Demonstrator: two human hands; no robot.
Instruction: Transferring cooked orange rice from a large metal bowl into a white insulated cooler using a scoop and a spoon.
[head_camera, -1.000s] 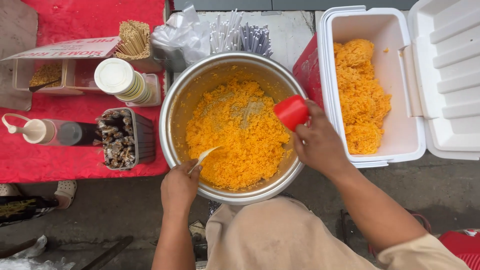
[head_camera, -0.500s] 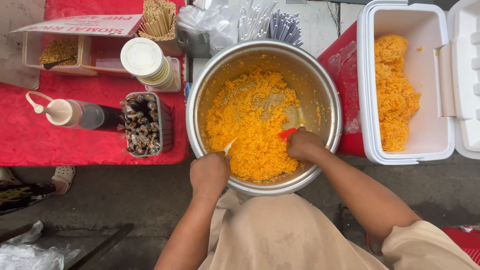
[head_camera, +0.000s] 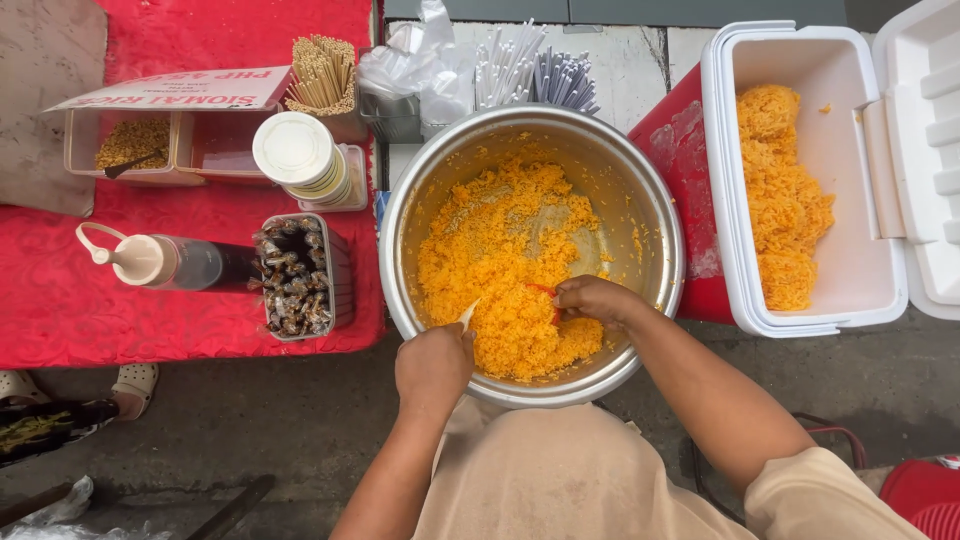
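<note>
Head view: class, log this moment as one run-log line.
left hand: holds pale utensil | right hand: presses red cup into orange rice | metal bowl: part full | cooler: open

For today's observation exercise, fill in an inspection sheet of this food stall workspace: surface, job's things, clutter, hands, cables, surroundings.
Surface: red tablecloth on the table at left; grey pavement below.
Job's things: large metal bowl of orange rice; red cup pushed into the rice; pale utensil.
Clutter: squeeze bottle lying flat, stacked cups with lid, tub of dark wrapped pieces, wooden sticks, straws, plastic bags.
Hands: left hand grips the utensil; right hand holds the red cup.
Cables: nothing seen.
Surroundings: open white cooler part-filled with rice; sandalled feet at lower left.
</note>
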